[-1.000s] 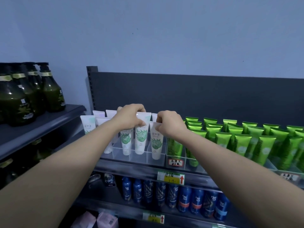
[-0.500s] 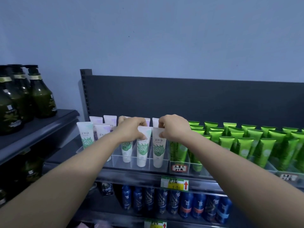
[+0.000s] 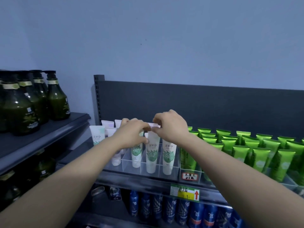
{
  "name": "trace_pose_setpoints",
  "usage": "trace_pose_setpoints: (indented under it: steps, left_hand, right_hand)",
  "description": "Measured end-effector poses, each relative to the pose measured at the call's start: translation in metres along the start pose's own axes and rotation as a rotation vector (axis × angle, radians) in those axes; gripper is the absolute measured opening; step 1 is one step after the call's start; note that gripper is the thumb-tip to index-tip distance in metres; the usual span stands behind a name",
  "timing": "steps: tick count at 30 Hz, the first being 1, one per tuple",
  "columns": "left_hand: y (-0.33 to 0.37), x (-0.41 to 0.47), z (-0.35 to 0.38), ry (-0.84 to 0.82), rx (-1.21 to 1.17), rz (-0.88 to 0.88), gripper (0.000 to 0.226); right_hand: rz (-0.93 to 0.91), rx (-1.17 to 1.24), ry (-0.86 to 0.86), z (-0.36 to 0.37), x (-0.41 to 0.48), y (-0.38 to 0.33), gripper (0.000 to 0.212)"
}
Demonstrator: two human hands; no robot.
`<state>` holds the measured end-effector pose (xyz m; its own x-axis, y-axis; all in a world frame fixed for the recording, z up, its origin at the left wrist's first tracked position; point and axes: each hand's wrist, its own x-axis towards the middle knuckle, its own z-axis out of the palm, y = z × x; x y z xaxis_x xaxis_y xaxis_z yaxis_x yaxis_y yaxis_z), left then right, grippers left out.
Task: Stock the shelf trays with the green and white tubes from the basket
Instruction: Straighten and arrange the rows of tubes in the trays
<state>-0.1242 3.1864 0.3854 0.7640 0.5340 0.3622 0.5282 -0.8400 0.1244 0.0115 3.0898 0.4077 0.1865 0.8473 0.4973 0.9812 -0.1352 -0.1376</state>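
The right hand point(image 3: 171, 127) pinches the crimped top of a white tube point(image 3: 156, 125) just above the clear tray point(image 3: 171, 172). The left hand point(image 3: 133, 134), fingers curled, holds the same crimp. The tube is apparently being seated in the tray's rear row, behind the front-row tubes point(image 3: 152, 153). Next it needs lowering straight down, then release. Both forearms point(image 3: 79, 171) stretch forward over the tray's front edge.

Rear white tubes point(image 3: 155, 125) half hidden; blue cans point(image 3: 195, 214) cropped.

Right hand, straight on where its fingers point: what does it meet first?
The right hand seems to pinch a white tube by its crimp; straight on, leftward, the left hand comes first. Depth unclear.
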Motion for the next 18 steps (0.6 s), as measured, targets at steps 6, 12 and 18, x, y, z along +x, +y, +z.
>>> trace_pose_setpoints:
  steps: [6, 12, 18]
  left_hand:
    - [-0.069, -0.032, -0.030, 0.198, -0.005, -0.199, 0.019]
    - [-0.125, -0.057, -0.026, 0.171, -0.148, -0.508, 0.063]
    - [-0.121, -0.060, -0.007, 0.182, -0.412, -0.659, 0.096]
  right_hand:
    - [-0.107, 0.138, -0.091, 0.019, 0.018, -0.042, 0.023]
    - [-0.124, 0.169, -0.161, 0.040, 0.045, -0.072, 0.027]
    - [-0.093, 0.194, -0.177, 0.060, 0.076, -0.093, 0.026]
